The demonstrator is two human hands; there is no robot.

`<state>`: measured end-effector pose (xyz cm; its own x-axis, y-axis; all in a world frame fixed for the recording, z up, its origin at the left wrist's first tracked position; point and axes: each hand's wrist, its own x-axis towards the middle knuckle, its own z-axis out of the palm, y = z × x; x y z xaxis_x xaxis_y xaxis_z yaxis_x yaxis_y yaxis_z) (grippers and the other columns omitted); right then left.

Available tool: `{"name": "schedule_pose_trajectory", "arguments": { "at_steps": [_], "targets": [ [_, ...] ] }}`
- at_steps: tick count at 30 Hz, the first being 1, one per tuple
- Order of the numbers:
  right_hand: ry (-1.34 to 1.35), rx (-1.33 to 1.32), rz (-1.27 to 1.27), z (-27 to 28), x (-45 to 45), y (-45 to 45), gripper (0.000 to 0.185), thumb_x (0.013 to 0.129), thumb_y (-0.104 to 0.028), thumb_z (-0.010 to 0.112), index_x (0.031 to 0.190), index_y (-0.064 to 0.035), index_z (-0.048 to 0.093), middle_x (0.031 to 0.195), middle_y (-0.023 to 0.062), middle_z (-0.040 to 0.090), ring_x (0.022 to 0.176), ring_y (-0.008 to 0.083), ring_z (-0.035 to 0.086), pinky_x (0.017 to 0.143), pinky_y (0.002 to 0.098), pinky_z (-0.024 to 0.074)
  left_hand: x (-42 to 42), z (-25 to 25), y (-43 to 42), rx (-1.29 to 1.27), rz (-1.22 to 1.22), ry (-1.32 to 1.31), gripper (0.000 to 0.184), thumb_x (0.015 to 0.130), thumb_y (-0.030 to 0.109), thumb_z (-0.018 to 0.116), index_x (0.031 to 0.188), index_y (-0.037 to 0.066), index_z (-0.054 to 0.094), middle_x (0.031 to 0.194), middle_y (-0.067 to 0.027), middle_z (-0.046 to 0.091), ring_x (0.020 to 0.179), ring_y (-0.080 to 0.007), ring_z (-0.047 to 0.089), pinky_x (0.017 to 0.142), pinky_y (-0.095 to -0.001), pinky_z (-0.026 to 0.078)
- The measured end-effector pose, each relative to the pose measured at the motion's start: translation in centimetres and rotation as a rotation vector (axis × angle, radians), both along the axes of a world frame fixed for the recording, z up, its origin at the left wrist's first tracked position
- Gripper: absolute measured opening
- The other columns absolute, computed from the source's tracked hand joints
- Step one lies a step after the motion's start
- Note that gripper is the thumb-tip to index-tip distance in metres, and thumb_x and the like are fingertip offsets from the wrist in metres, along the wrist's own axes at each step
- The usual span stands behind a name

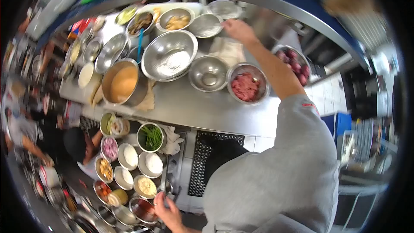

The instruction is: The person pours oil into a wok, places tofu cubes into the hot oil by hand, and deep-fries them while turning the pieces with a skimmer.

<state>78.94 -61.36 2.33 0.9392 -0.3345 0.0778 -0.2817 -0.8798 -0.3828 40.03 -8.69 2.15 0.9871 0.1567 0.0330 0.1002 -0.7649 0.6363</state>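
Observation:
My right hand [239, 30] reaches over the steel counter, its fingers closed at the rim of an empty-looking metal bowl [206, 26]. My left hand [168, 211] is low in view, fingers apart, beside a metal container of red sauce [144, 210] and a container of pale chopped food [146, 185]. It appears to hold nothing. Nearest my right forearm are a folded cloth [227, 51], a metal bowl of raw red meat [246, 87] and an empty-looking smaller bowl [208, 74]. A large shiny bowl [169, 55] stands left of these.
A pot of orange sauce [121, 84] and a bowl of yellow pieces [177, 20] stand on the counter [189, 108]. Below are green beans or herbs [151, 137] among several containers. Red onions [293, 65] sit at right. A co-worker [77, 142] is at left; a black mat [200, 168] covers the floor.

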Motion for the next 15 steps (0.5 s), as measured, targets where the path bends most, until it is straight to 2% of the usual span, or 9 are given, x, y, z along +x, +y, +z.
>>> {"name": "schedule_pose_trajectory", "arguments": {
  "at_steps": [1,3,4,6,8,9,10,12,15],
  "targets": [
    [-0.106,0.036,0.106,0.6,-3.6,0.6,0.052,0.091,-0.055,0.041,0.108,-0.0098,0.062,0.114,0.0157,0.062,0.108,0.0365,0.057,0.091,0.0464,0.044,0.3,-1.1,0.0,-0.055,-0.049,-0.022,0.023,0.08,-0.005,0.056,0.102,-0.006,0.059,0.101,-0.0207,0.062,0.092,-0.0338,0.061,0.083,-0.0386,0.048],
    [-0.027,0.092,0.021,4.5,-11.1,2.6,0.044,0.092,-0.045,0.048,0.104,-0.0055,0.062,0.103,0.0154,0.066,0.097,0.0304,0.064,0.082,0.0417,0.0494,2.6,-1.5,-2.1,-0.17,-0.199,-0.09,0.022,0.08,-0.006,0.056,0.102,-0.006,0.06,0.098,-0.0197,0.063,0.09,-0.0336,0.061,0.082,-0.0378,0.048],
    [-0.01,0.294,0.071,4.5,-13.6,1.6,0.037,0.092,-0.038,0.05,0.101,-0.0041,0.062,0.097,0.0138,0.067,0.09,0.025,0.065,0.075,0.038,0.0508,4.1,-1.6,-3.3,-0.187,-0.315,-0.155,0.018,0.084,-0.004,0.055,0.101,-0.005,0.06,0.096,-0.0145,0.064,0.083,-0.0217,0.062,0.077,-0.0306,0.049],
    [-0.023,0.497,0.105,4.6,-17.1,-1.0,0.031,0.093,-0.031,0.052,0.097,-0.0027,0.062,0.091,0.0121,0.068,0.082,0.0196,0.066,0.068,0.0342,0.0522,7.0,0.5,-7.6,-0.342,-0.467,-0.114,0.017,0.085,-0.003,0.056,0.101,-0.005,0.061,0.091,-0.0128,0.065,0.085,-0.0186,0.063,0.079,-0.0284,0.049],
    [-0.332,0.965,-0.06,4.5,-19.9,-3.9,0.021,0.093,-0.02,0.052,0.098,-0.0026,0.061,0.084,0.0069,0.066,0.071,0.011,0.063,0.057,0.0269,0.0503,9.7,2.0,-12.8,-0.479,-0.649,-0.139,0.018,0.087,0.001,0.058,0.104,-0.005,0.061,0.097,-0.0126,0.067,0.085,-0.0176,0.064,0.08,-0.0279,0.049],
    [-0.375,0.967,-0.074,4.3,-20.5,-5.3,0.021,0.093,-0.02,0.052,0.098,-0.0026,0.061,0.084,0.0069,0.066,0.071,0.011,0.063,0.057,0.0269,0.0503,10.8,2.9,-15.9,-0.548,-0.702,-0.108,0.02,0.085,0.002,0.06,0.105,0.0,0.064,0.095,-0.0131,0.068,0.085,-0.0202,0.066,0.078,-0.03,0.05],
    [-0.653,1.142,-0.217,3.9,-20.3,-6.7,0.021,0.094,-0.021,0.051,0.103,-0.003,0.059,0.084,0.0066,0.066,0.069,0.0123,0.062,0.057,0.0266,0.0504,11.7,4.9,-18.8,-0.426,-0.839,-0.153,0.019,0.087,0.004,0.06,0.104,0.0,0.064,0.094,-0.0116,0.069,0.085,-0.0175,0.065,0.08,-0.0284,0.049],
    [-1.118,1.431,-0.459,1.9,-18.6,-10.0,0.029,0.093,-0.02,0.054,0.117,-0.0028,0.05,0.086,0.0067,0.061,0.069,0.0144,0.059,0.058,0.028,0.0524,13.9,6.1,-25.2,-0.66,-1.033,-0.056,0.019,0.09,0.008,0.059,0.106,0.0,0.064,0.099,-0.0093,0.068,0.089,-0.0152,0.064,0.082,-0.0266,0.049],
    [-1.168,1.579,-0.567,1.6,-15.8,-13.9,0.033,0.091,-0.021,0.058,0.117,-0.003,0.048,0.088,0.0071,0.057,0.071,0.0159,0.057,0.06,0.0319,0.0537,19.4,7.9,-35.2,-0.764,-1.177,0.158,0.031,0.095,0.019,0.056,0.118,-0.002,0.057,0.111,-0.0073,0.063,0.102,-0.0147,0.06,0.084,-0.0269,0.049]
  ]
}}
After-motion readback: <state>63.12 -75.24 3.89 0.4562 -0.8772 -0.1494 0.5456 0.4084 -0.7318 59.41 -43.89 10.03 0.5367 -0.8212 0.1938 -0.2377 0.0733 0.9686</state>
